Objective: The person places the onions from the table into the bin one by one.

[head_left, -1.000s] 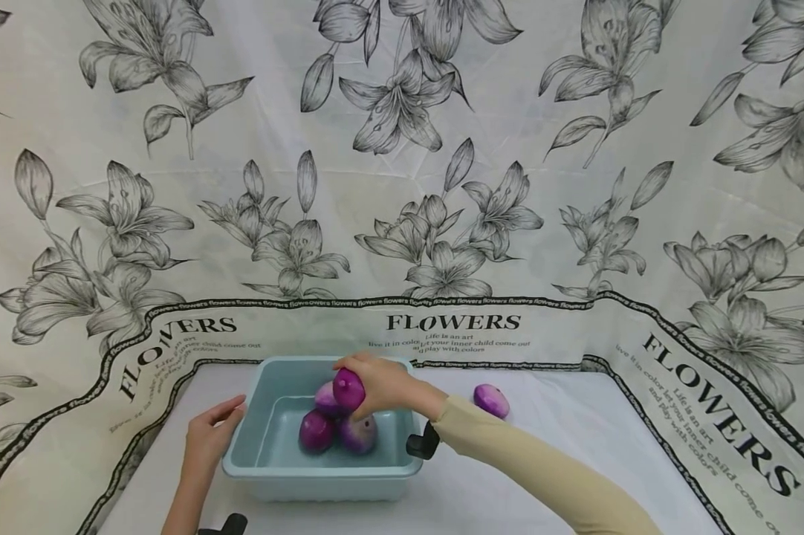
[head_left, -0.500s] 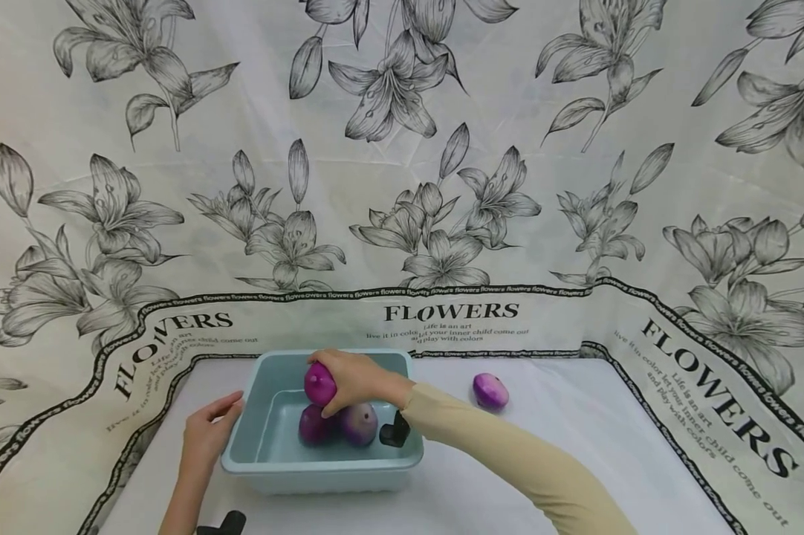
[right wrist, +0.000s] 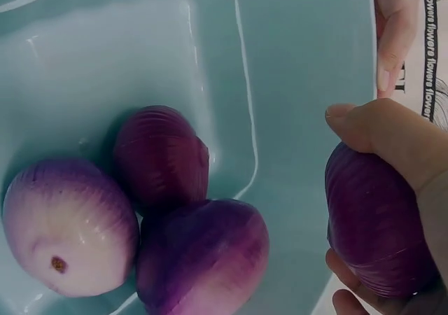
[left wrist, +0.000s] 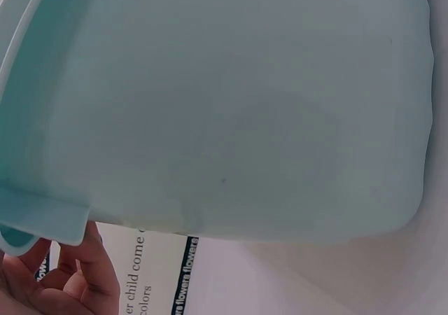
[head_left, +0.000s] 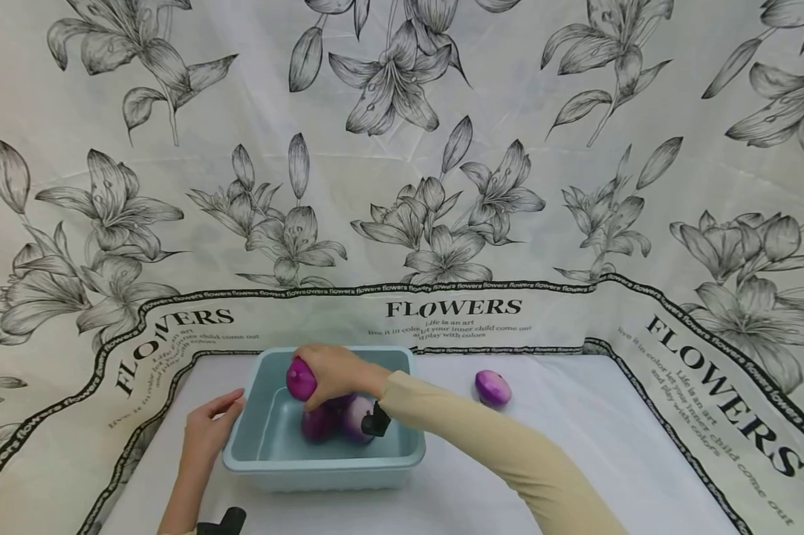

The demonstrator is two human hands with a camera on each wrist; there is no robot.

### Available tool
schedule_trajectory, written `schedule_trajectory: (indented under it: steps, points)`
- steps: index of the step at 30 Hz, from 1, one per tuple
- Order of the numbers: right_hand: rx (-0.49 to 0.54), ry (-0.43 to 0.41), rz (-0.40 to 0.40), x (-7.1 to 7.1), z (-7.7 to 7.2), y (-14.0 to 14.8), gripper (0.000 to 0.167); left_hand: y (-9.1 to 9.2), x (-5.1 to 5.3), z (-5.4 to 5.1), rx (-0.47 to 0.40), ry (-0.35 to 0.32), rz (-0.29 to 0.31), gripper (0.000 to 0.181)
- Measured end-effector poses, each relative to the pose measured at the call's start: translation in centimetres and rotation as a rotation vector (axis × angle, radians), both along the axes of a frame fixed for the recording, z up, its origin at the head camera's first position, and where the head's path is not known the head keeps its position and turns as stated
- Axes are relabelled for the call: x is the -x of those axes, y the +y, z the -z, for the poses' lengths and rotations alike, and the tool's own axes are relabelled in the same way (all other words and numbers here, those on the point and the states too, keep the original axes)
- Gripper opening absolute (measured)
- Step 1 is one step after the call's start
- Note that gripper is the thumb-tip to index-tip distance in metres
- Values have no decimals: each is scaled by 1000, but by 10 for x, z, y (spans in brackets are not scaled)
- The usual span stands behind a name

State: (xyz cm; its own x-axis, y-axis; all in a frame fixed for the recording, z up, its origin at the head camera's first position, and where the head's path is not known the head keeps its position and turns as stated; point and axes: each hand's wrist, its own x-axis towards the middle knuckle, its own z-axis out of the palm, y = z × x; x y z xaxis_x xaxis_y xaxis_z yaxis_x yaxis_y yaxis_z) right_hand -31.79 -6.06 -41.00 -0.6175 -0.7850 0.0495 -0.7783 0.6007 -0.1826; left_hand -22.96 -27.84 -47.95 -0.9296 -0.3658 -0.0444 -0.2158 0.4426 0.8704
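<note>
My right hand (head_left: pixel 340 371) grips a red onion (head_left: pixel 302 380) above the left part of a pale blue plastic basin (head_left: pixel 322 467). Thumb and fingers wrap the onion (right wrist: pixel 374 224) in the right wrist view. Below it, inside the basin, a dark red onion (right wrist: pixel 161 157), a paler onion (right wrist: pixel 70 231) and a purple-and-white onion (right wrist: pixel 203 259) sit against one another. My left hand (head_left: pixel 204 427) holds the basin's left rim; its curled fingers (left wrist: pixel 98 266) show at the rim's lip in the left wrist view.
Another purple onion (head_left: pixel 493 388) lies on the white tablecloth (head_left: pixel 556 416), right of the basin. Behind the table hangs a white floral cloth (head_left: pixel 402 223) printed with lettering. Black wrist cameras are strapped to both wrists.
My right hand has carried the red onion leftward over the basin, from above the other onions to near the left side. The left hand stays at the rim. The view has shifted slightly.
</note>
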Motion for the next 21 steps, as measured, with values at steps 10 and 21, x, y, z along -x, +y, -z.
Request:
schedule_trajectory:
  steps: [10,21]
  points:
    - [-101,12,-20,0,3,-21,78,-4,0,0,-12,1,-6,42]
    - [-85,49,8,2,14,-34,79,-4,3,0,-4,8,5,41]
